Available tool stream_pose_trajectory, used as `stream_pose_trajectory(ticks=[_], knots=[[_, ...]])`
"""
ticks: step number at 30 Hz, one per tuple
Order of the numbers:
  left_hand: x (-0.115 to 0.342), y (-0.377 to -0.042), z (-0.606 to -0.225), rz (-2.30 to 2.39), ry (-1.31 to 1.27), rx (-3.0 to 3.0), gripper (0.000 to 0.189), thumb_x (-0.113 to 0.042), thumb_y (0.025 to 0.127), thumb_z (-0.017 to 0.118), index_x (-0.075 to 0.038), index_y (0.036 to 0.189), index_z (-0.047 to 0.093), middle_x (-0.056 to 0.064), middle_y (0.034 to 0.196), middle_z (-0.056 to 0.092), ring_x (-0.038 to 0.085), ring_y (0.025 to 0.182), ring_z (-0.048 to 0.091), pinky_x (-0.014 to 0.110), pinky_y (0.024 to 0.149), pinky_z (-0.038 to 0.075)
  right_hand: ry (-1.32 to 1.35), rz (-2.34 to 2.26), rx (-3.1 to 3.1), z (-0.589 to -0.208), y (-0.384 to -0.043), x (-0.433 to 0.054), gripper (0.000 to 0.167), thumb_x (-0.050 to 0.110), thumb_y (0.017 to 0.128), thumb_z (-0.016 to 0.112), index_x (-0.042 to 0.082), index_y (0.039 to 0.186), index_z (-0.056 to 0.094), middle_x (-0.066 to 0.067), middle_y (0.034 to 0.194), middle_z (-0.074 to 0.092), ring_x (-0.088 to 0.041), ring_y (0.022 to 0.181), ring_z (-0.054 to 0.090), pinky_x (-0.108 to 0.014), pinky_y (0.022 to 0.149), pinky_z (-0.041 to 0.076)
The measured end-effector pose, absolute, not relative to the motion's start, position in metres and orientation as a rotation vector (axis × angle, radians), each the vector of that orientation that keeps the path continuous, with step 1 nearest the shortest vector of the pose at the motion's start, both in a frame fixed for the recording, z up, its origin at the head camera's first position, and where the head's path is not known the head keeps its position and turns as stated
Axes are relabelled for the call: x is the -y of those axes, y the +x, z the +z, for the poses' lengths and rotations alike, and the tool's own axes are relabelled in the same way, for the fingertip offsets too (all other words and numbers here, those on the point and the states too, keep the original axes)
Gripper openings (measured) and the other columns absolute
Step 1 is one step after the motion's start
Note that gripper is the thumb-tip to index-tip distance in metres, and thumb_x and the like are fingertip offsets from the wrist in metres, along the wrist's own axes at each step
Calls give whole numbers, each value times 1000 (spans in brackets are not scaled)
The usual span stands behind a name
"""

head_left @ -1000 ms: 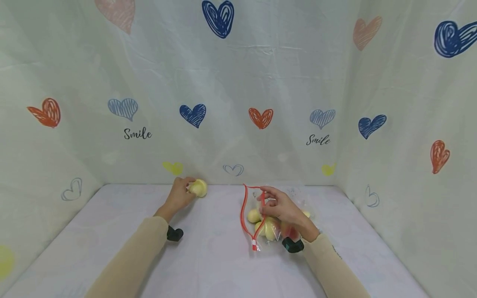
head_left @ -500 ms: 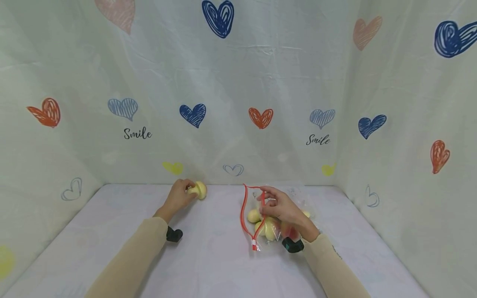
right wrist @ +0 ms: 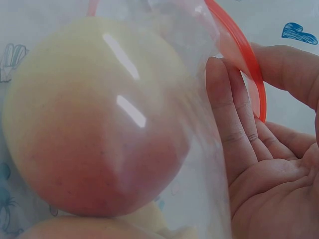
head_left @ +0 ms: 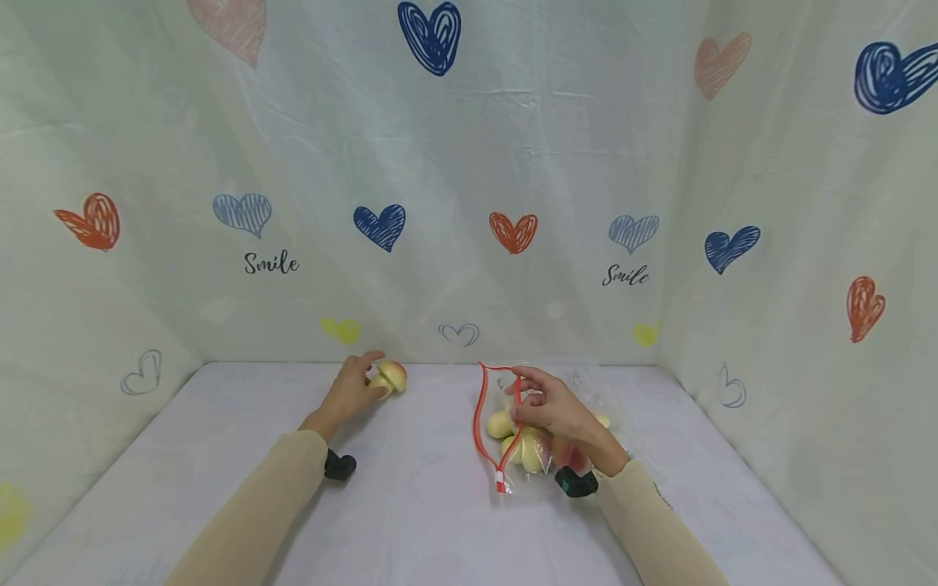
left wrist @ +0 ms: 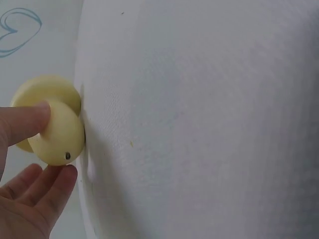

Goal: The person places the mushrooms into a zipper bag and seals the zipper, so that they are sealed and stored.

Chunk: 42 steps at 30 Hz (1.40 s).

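Note:
My left hand (head_left: 352, 387) is at the far edge of the table with a toy mushroom (head_left: 393, 375), pale yellow with a reddish cap. In the left wrist view, the thumb presses the mushroom's stem (left wrist: 62, 137), which has a small dark spot, and the fingertips come up at its lower end. My right hand (head_left: 557, 408) pinches the red rim of a clear zip bag (head_left: 479, 407), spreading its mouth toward the left. Several yellow and reddish pieces (head_left: 533, 450) lie inside. One round red-and-yellow piece (right wrist: 99, 124) shows large through the plastic in the right wrist view.
A white cloth (head_left: 425, 521) covers the table. Behind it and along both sides rise pale curtains (head_left: 557, 163) printed with hearts. The red zip slider (head_left: 501, 480) sits at the near end of the bag's mouth.
The toy mushroom has turned in my left hand, so its reddish cap now shows, and the index finger has straightened away from it. My right hand and the bag stay put.

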State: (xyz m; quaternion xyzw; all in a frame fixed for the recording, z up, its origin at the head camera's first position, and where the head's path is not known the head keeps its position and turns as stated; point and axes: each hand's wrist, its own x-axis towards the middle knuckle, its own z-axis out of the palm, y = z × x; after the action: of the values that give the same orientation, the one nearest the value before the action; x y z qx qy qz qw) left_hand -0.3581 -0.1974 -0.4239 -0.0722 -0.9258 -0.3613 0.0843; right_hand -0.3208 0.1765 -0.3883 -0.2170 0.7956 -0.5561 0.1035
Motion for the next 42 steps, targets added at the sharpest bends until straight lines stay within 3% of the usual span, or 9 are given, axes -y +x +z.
stream_pose_trajectory(ticks=[8,18,26,34,42], knots=[[196,-356,-422,-1008,-239,2808,60,-8,83,70,-5,139,47,24,120,47,30,95,56,42,77,49,-690,-1662,-2312,-388,-322,-177,70,6,86,69,9,146,34,-19,121,54,-18,72,58,-24,67,53],[198,-355,-423,-1094,-280,2809,67,-5,79,70,-5,140,45,19,132,49,28,96,56,40,77,49,-675,-1674,-2307,-388,-322,-176,68,6,86,69,13,145,37,-19,122,54,-19,72,59,-28,71,55],[196,-353,-423,-1099,-300,2795,65,-7,79,70,-4,139,46,19,129,53,27,94,56,39,76,48,-684,-1671,-2312,-389,-323,-176,69,5,86,69,6,146,34,-22,124,53,-19,75,60,-26,69,54],[191,-349,-422,-1140,-318,2779,65,-2,79,68,-1,140,44,21,134,49,35,106,55,46,85,48,-697,-1671,-2309,-389,-323,-176,72,6,86,70,3,146,31,-22,123,53,-18,74,59,-25,67,53],[185,-347,-427,-1169,-347,2758,64,-1,80,69,1,138,43,20,133,48,33,105,54,46,86,47,-667,-1648,-2350,-387,-320,-176,69,7,86,70,9,146,34,-20,125,54,-21,73,57,-25,67,53]])
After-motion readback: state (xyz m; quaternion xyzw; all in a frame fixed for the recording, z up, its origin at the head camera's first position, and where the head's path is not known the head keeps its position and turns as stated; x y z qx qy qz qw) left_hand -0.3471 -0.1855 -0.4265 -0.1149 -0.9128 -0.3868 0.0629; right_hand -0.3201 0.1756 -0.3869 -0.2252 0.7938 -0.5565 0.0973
